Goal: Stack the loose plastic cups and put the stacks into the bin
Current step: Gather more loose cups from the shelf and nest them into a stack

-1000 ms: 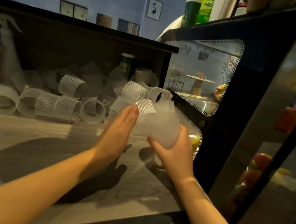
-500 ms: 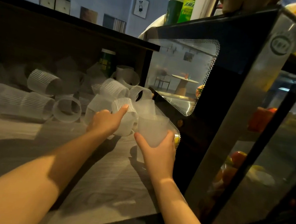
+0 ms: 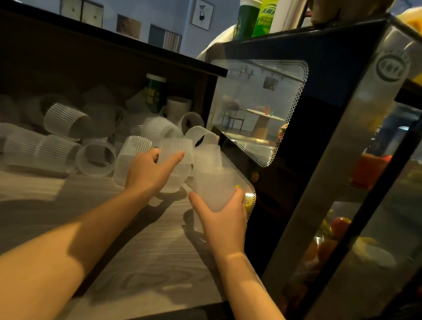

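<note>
Cups [image 3: 62,124] lie heaped on the grey bench [image 3: 33,204]; the left hand [image 3: 147,172] curls round one ribbed cup [image 3: 176,163]; the right hand [image 3: 223,216] grips a stack [image 3: 210,181] beside the glass fridge [image 3: 315,148].

There is just one camera, and it sits on the person's head. It looks forward and down, close over the table [image 3: 33,202]. Both arms reach out from the bottom edge.

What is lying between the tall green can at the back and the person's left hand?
In the head view, loose ribbed cups lie between the green can and the left hand.
</note>
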`<state>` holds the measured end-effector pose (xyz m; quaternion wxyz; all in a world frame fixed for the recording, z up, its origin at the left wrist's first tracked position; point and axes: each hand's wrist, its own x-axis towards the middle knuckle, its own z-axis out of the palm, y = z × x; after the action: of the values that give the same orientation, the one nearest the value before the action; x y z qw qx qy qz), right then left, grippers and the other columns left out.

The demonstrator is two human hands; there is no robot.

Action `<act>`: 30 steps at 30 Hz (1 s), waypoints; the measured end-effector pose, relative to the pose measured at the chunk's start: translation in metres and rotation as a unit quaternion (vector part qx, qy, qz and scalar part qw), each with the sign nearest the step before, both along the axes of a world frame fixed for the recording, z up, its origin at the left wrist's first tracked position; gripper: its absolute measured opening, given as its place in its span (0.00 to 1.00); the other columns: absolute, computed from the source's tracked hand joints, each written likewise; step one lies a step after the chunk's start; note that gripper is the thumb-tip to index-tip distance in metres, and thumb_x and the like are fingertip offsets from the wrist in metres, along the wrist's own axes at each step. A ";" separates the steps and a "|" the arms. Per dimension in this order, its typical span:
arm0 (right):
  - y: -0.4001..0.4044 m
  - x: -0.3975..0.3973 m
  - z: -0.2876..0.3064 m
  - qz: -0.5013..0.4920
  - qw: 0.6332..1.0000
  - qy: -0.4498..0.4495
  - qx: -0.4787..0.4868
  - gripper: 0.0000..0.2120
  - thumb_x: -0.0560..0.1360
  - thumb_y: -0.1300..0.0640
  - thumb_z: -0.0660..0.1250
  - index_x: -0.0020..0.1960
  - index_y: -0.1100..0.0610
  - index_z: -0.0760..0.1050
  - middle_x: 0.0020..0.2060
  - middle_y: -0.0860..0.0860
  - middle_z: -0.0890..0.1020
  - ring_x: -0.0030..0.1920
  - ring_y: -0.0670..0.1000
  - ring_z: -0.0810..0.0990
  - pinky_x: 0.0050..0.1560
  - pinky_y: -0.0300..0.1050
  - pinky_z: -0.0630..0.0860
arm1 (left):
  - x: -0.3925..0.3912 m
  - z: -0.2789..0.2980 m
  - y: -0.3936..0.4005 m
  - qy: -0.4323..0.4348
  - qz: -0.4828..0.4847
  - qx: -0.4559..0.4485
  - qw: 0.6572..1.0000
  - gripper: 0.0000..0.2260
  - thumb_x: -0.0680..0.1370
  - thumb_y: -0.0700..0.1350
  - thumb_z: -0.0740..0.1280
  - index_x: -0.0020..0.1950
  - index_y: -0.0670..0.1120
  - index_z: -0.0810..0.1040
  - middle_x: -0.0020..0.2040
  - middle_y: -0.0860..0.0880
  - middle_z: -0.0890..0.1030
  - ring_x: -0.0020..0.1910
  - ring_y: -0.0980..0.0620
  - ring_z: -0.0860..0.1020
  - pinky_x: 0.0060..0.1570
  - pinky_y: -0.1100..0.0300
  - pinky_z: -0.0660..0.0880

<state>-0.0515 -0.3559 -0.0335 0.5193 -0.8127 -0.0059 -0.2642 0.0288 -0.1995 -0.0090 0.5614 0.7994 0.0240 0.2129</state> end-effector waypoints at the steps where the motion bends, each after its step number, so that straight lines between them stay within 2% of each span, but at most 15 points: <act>1: 0.000 0.000 0.000 -0.001 1.000 0.000 0.002 0.34 0.66 0.38 0.76 0.62 0.47 0.60 0.57 0.47 0.70 0.56 0.49 0.72 0.49 0.43 0.75 | -0.001 0.000 0.001 -0.004 -0.003 -0.012 1.000 0.19 0.74 0.65 0.67 0.43 0.49 0.77 0.41 0.49 0.80 0.41 0.50 0.79 0.42 0.54 0.77; 3: 0.000 -0.001 0.000 -0.003 1.000 0.001 0.004 0.34 0.66 0.39 0.76 0.62 0.49 0.62 0.57 0.47 0.71 0.56 0.49 0.73 0.50 0.45 0.76 | -0.001 0.000 0.005 -0.015 -0.016 -0.036 0.999 0.17 0.76 0.62 0.67 0.44 0.47 0.77 0.42 0.49 0.80 0.43 0.49 0.79 0.41 0.55 0.75; 5: 0.001 -0.001 -0.001 -0.005 1.000 0.001 -0.003 0.34 0.66 0.39 0.76 0.62 0.50 0.63 0.56 0.48 0.71 0.56 0.50 0.73 0.51 0.48 0.77 | -0.004 0.003 0.008 -0.022 -0.029 -0.056 0.998 0.17 0.76 0.60 0.68 0.50 0.46 0.78 0.46 0.49 0.80 0.45 0.50 0.78 0.40 0.57 0.74; 8: 0.001 -0.001 0.001 0.001 1.000 0.008 -0.017 0.34 0.66 0.39 0.76 0.62 0.51 0.62 0.56 0.48 0.70 0.55 0.50 0.72 0.50 0.46 0.76 | -0.010 0.010 0.016 -0.042 -0.043 -0.070 0.996 0.17 0.78 0.57 0.67 0.56 0.45 0.77 0.51 0.49 0.80 0.49 0.50 0.78 0.39 0.61 0.70; 10: 0.002 -0.001 0.002 0.002 0.999 0.008 -0.032 0.35 0.66 0.39 0.76 0.63 0.51 0.62 0.56 0.47 0.69 0.55 0.49 0.71 0.50 0.46 0.76 | -0.017 0.015 0.027 -0.057 -0.061 -0.059 0.995 0.19 0.78 0.56 0.67 0.63 0.45 0.75 0.55 0.48 0.79 0.53 0.49 0.78 0.43 0.60 0.73; 12: 0.003 -0.001 0.002 0.000 0.998 -0.003 -0.055 0.35 0.66 0.39 0.76 0.63 0.51 0.62 0.56 0.47 0.69 0.55 0.49 0.71 0.50 0.47 0.76 | -0.023 0.021 0.043 -0.073 -0.085 -0.050 0.992 0.24 0.77 0.56 0.67 0.68 0.45 0.72 0.58 0.45 0.79 0.56 0.47 0.79 0.52 0.54 0.77; 15: 0.005 0.000 0.000 0.006 0.997 -0.012 -0.081 0.36 0.66 0.38 0.75 0.64 0.50 0.62 0.56 0.47 0.69 0.56 0.50 0.73 0.53 0.51 0.78 | -0.036 0.028 0.064 -0.099 -0.113 -0.073 0.986 0.30 0.70 0.60 0.70 0.67 0.47 0.69 0.59 0.44 0.78 0.53 0.47 0.82 0.56 0.48 0.79; 18: 0.006 -0.001 0.000 0.010 0.994 -0.016 -0.106 0.37 0.65 0.38 0.76 0.65 0.49 0.61 0.56 0.46 0.69 0.57 0.50 0.73 0.53 0.53 0.79 | -0.049 0.024 0.079 -0.124 -0.118 -0.070 0.983 0.34 0.68 0.66 0.73 0.65 0.46 0.70 0.57 0.44 0.79 0.50 0.49 0.83 0.53 0.49 0.81; 22: 0.007 -0.005 0.001 0.023 0.991 -0.034 -0.128 0.39 0.64 0.38 0.77 0.66 0.50 0.63 0.57 0.47 0.70 0.57 0.50 0.73 0.53 0.51 0.77 | -0.066 0.020 0.088 -0.133 -0.142 -0.073 0.978 0.37 0.60 0.75 0.70 0.59 0.52 0.75 0.56 0.48 0.80 0.52 0.52 0.82 0.51 0.54 0.80; 26: 0.012 -0.010 0.003 0.059 0.982 -0.044 -0.172 0.41 0.65 0.39 0.77 0.69 0.50 0.62 0.60 0.46 0.69 0.58 0.47 0.70 0.53 0.43 0.71 | -0.079 0.021 0.080 -0.149 -0.176 -0.090 0.969 0.24 0.70 0.68 0.67 0.59 0.55 0.76 0.53 0.57 0.82 0.54 0.56 0.81 0.49 0.59 0.80; 28: 0.014 -0.013 0.004 0.081 0.974 -0.056 -0.203 0.41 0.65 0.41 0.78 0.71 0.49 0.61 0.61 0.45 0.69 0.59 0.46 0.70 0.54 0.43 0.72 | -0.085 0.021 0.073 -0.162 -0.185 -0.059 0.968 0.24 0.70 0.67 0.66 0.60 0.55 0.75 0.52 0.59 0.82 0.53 0.58 0.81 0.47 0.62 0.79; 30: 0.016 -0.013 0.004 0.081 0.967 -0.070 -0.230 0.42 0.65 0.42 0.78 0.71 0.48 0.60 0.61 0.45 0.69 0.59 0.46 0.70 0.56 0.46 0.75 | -0.090 0.022 0.067 -0.177 -0.197 -0.034 0.964 0.25 0.70 0.65 0.66 0.60 0.51 0.75 0.52 0.56 0.82 0.52 0.57 0.81 0.49 0.62 0.79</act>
<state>-0.0645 -0.3400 -0.0295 0.3366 -0.8866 -0.1686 -0.2686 -0.0610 -0.1325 0.0130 0.6147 0.7180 -0.2263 0.2354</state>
